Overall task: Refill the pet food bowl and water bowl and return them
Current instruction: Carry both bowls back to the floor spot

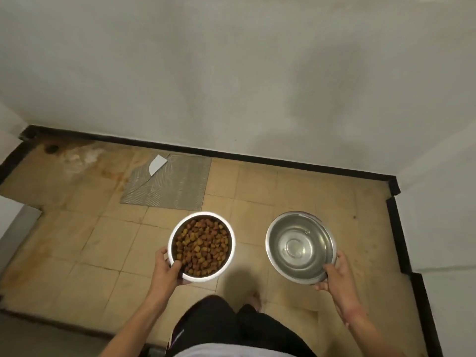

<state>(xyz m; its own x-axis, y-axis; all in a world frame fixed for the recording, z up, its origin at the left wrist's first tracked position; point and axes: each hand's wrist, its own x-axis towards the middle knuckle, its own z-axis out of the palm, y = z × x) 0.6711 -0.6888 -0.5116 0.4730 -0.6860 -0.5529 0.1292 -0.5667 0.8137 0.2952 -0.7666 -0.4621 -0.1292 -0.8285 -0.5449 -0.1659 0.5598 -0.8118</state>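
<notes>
My left hand [168, 269] grips the near left rim of a steel food bowl [228, 253], which is filled with brown kibble, thumb inside the rim. My right hand [334, 275] holds the near right rim of a second steel bowl [277, 243] that has clear water in it. Both bowls are held level above the tiled floor, side by side, the food bowl on the left.
Beige floor tiles [85, 240] run to a black skirting [231, 154] under a white wall. A grey patch of bare mortar [180, 186] with a white tile shard [157, 164] lies ahead on the left. A floor drain [51, 148] sits in the far left corner. My legs and a bare foot [253, 300] show below.
</notes>
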